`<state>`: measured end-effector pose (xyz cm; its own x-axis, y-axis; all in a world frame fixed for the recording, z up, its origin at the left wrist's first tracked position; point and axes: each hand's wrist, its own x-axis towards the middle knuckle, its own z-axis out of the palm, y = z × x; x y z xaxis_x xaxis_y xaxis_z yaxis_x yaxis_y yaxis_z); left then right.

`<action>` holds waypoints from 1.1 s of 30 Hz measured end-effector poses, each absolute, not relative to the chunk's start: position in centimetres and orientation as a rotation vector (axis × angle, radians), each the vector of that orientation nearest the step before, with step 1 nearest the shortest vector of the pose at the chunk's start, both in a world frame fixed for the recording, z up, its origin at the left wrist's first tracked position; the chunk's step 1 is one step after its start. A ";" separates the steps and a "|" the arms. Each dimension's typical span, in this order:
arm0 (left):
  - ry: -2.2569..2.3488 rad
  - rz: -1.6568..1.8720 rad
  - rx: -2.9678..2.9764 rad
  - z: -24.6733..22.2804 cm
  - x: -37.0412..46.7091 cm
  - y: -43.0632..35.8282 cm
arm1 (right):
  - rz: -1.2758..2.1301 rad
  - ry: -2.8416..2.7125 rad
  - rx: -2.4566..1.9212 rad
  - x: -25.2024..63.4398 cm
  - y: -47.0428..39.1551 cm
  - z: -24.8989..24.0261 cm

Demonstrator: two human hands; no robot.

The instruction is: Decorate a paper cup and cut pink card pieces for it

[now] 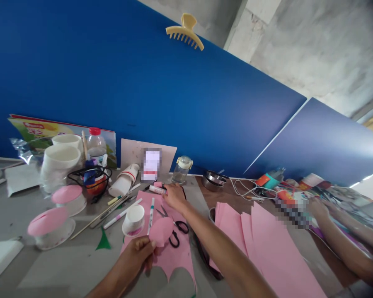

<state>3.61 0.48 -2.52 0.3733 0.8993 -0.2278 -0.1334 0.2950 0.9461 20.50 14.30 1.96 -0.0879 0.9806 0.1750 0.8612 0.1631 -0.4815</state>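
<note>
My left hand pinches the lower left edge of a round pink paper piece. Farther back, my right hand has its fingers at the right end of a white printed tube, whose exact kind I cannot make out. Black-handled scissors lie on the cut pink sheet, partly under the round piece. A white marker with a blue-green cap rests beside the round piece. Left of it stands a white paper cup with pink near its bottom.
Two white cups topped with pink discs stand at left, near stacked white bowls. A phone, a glass jar and metal bowls line the back. Pink sheets lie at right, beyond them another person's arms.
</note>
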 end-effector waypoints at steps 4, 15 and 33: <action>0.920 0.813 1.044 -1.9 3.6 0.5 | 0.436 -1.926 -1.693 20.6 14.5 1.8; 0.979 0.740 1.044 -0.7 3.5 0.1 | 0.849 -1.271 -1.270 25.0 8.0 5.9; 1.163 0.838 2.207 1.0 2.4 -0.5 | 1.441 -0.494 -0.578 25.5 2.4 3.1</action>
